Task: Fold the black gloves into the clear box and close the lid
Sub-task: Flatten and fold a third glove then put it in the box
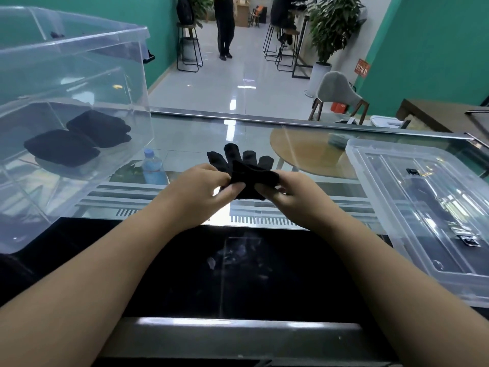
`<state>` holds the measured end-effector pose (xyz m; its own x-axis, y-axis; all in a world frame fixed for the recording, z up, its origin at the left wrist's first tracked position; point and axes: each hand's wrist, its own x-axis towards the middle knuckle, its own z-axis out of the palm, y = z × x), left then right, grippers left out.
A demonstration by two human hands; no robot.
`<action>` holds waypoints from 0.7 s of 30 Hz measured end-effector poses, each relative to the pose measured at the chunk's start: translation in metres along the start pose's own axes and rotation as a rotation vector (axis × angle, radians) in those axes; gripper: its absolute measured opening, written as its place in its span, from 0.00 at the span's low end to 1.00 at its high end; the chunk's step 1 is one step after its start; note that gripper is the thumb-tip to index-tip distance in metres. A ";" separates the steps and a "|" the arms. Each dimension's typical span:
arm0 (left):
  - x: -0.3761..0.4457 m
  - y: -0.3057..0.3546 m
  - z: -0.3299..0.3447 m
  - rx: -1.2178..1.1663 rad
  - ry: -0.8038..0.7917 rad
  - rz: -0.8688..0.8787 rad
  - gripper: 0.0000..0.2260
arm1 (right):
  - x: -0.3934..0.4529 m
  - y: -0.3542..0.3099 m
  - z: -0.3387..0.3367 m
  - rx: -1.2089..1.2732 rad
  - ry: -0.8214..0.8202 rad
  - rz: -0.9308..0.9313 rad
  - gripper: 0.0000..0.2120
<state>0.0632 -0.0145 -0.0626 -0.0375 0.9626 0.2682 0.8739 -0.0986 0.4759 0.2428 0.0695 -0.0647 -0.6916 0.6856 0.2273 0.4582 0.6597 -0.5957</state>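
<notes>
Glove (244, 168): pinched by left hand (203, 193) and right hand (296, 197) (fingers up).
Box (79, 75): two folded gloves (79, 139).
Lid (423, 202): off, right.

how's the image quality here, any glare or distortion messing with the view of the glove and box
Head view: wide-angle lens bows the clear box and the lid at the edges; ceiling lights glare off the glass countertop and box walls, yet two folded gloves show through; the black glove pinched by the left hand and right hand is sharp, though its folds lack detail.
</notes>
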 end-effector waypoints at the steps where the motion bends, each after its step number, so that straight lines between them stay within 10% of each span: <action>1: 0.000 0.002 0.001 -0.027 0.021 -0.031 0.17 | 0.001 0.000 0.001 0.066 0.023 0.026 0.07; 21: 0.017 0.000 0.027 -0.278 0.296 -0.174 0.12 | 0.017 -0.005 0.017 0.089 0.250 0.264 0.07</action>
<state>0.0757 0.0088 -0.0804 -0.3455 0.8609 0.3735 0.6805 -0.0442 0.7314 0.2198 0.0726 -0.0708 -0.3937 0.8896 0.2315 0.5448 0.4287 -0.7207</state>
